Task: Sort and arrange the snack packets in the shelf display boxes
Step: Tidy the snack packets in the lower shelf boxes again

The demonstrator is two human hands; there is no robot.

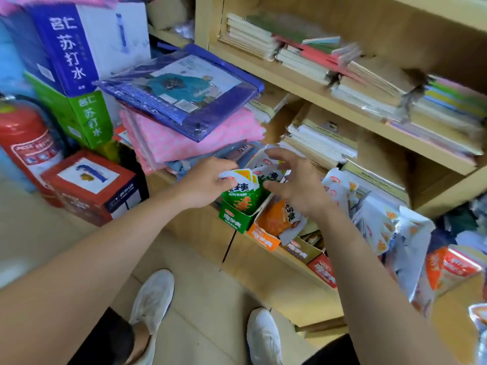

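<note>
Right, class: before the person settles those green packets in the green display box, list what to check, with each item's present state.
1. Left hand grips the green packets: ok, it pinches their tops.
2. Packets match the green display box: ok, both green.
3. Right hand free to help: ok, fingers spread, holding nothing.
4. Room left in that box: cannot tell, the hands hide it.
5. Orange display box tidy: not ok, an orange packet lies slanted across it.
6. Loose packets at right sorted: not ok, heaped together.
</note>
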